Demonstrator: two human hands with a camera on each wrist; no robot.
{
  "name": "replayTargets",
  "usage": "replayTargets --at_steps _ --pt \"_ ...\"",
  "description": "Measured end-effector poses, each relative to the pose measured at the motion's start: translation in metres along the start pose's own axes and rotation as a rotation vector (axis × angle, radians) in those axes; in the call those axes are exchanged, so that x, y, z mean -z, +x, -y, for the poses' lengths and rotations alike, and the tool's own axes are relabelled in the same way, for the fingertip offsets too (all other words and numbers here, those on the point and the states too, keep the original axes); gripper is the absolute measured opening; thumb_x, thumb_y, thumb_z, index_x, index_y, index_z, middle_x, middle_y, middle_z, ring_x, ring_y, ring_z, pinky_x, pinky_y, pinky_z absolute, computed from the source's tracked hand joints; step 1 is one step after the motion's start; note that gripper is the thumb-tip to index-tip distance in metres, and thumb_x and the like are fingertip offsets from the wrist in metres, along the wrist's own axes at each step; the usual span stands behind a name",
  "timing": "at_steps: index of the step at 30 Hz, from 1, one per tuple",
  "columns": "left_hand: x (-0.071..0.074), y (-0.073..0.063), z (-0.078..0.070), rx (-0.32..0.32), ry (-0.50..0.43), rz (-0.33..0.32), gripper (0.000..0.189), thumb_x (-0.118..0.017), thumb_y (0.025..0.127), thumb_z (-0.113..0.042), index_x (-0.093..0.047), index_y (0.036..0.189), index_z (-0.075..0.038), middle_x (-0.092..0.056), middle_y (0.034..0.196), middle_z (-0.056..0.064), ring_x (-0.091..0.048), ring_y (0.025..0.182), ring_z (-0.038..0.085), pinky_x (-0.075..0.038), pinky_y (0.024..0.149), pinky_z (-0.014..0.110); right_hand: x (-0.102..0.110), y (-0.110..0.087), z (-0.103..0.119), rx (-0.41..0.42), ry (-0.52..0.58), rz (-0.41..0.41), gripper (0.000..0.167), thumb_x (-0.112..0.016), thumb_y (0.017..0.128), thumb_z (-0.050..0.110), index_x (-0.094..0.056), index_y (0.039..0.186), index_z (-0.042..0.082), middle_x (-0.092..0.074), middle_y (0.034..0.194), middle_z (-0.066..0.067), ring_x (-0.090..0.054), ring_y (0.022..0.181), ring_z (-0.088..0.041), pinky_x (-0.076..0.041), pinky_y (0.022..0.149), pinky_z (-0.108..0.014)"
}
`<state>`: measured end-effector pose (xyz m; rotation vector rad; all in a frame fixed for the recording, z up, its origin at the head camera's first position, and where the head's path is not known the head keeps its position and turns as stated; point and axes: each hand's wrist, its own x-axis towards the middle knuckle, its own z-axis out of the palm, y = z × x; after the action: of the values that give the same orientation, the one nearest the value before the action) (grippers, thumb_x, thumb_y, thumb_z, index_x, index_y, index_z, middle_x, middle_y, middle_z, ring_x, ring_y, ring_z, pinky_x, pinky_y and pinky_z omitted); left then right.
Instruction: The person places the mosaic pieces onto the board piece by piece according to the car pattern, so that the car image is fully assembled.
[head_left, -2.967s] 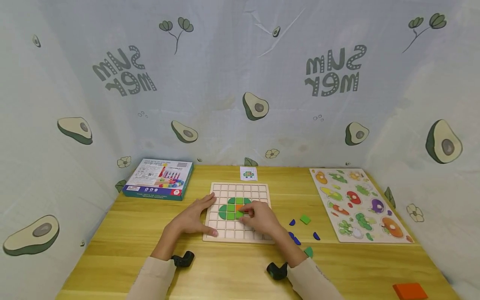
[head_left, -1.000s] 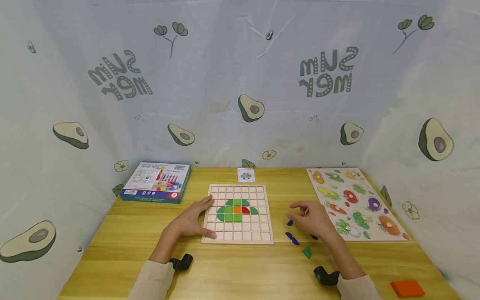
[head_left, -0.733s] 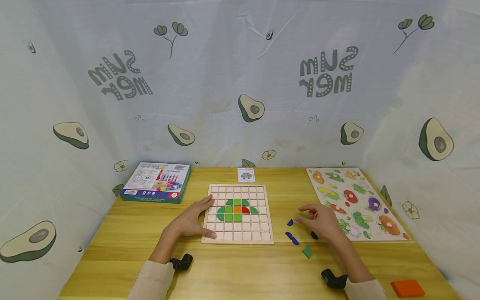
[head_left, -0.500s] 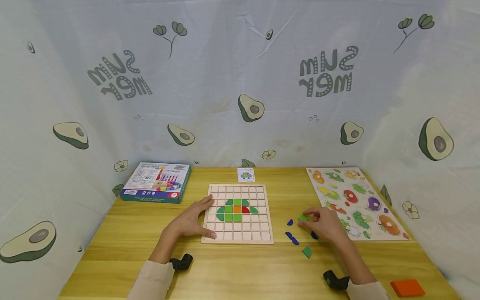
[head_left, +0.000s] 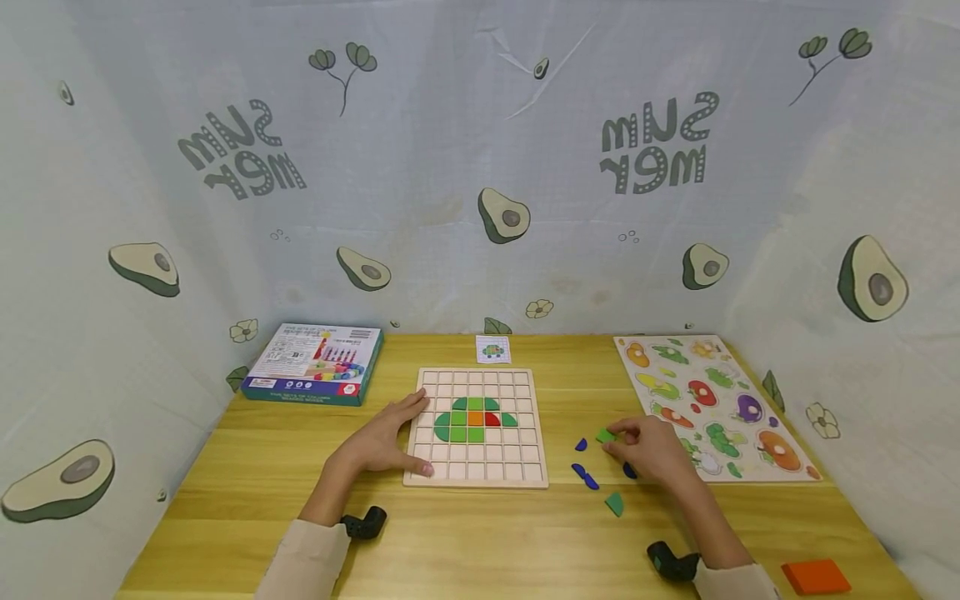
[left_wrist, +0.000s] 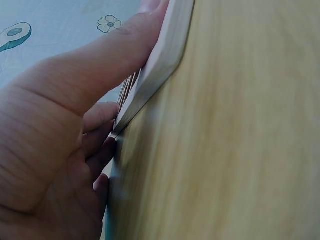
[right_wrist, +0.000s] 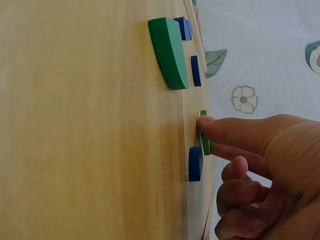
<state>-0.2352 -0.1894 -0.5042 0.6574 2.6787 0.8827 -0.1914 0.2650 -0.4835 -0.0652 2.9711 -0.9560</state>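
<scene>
My left hand (head_left: 382,437) rests along the left edge of a wooden grid board (head_left: 480,467), its thumb on the near corner area and its fingers spread; in the left wrist view the thumb (left_wrist: 110,55) lies over the rim. On the board, green, orange and red tiles form a rounded shape. To the right, my right hand (head_left: 647,448) pinches a light green square tile (head_left: 605,435) at the table top, between thumb and index finger. Around it lie several blue half-round pieces (head_left: 581,445) and a dark green quarter-round tile (right_wrist: 168,54).
A small pattern card (head_left: 492,349) lies behind the board. A boxed toy set (head_left: 315,362) is at the back left. The vegetable puzzle board (head_left: 712,408) lies at the right, and an orange block (head_left: 816,577) near the front right corner.
My right hand has left the grid board, moved right and taken hold of the light green square. A red tile and another green tile now show on the board. The left hand stays put.
</scene>
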Motion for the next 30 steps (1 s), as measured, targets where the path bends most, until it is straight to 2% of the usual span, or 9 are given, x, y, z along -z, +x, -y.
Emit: replayTargets --at_steps 5,10,23,30 --pt "0.000 0.001 0.000 -0.002 0.003 -0.002 0.120 -0.091 0.068 -0.059 -0.031 0.164 -0.017 -0.018 0.174 0.000 -0.015 0.159 0.041 -0.015 0.128 0.061 -0.001 0.003 0.000 0.030 0.018 -0.017 0.032 -0.079 0.091 0.022 -0.077 0.116 0.002 -0.054 0.073 -0.001 -0.043 0.062 -0.014 -0.034 0.056 -0.024" --pt "0.000 0.000 0.000 -0.009 0.010 -0.003 0.120 -0.091 0.068 -0.059 -0.031 0.164 -0.017 -0.018 0.174 0.001 -0.016 0.159 0.041 -0.017 0.127 0.062 -0.001 0.005 0.005 0.046 0.048 -0.022 0.032 -0.078 0.092 0.022 -0.077 0.117 0.002 -0.054 0.074 -0.001 -0.041 0.059 -0.012 -0.033 0.052 -0.023" --pt "0.000 -0.001 -0.002 -0.006 0.013 -0.005 0.121 -0.091 0.068 -0.059 -0.031 0.164 -0.016 -0.018 0.174 0.001 -0.016 0.159 0.041 -0.019 0.127 0.063 -0.011 0.011 0.030 0.125 0.084 -0.034 0.029 -0.079 0.091 0.018 -0.077 0.116 0.002 -0.053 0.069 -0.001 -0.037 0.053 -0.011 -0.032 0.050 -0.023" --pt "0.000 0.000 -0.001 -0.003 0.013 -0.004 0.120 -0.091 0.068 -0.059 -0.031 0.163 -0.016 -0.018 0.174 0.001 -0.016 0.159 0.041 -0.018 0.127 0.062 -0.020 0.016 0.047 0.127 0.082 -0.009 0.028 -0.080 0.090 0.018 -0.078 0.115 0.005 -0.052 0.069 0.001 -0.039 0.053 -0.011 -0.033 0.049 -0.023"
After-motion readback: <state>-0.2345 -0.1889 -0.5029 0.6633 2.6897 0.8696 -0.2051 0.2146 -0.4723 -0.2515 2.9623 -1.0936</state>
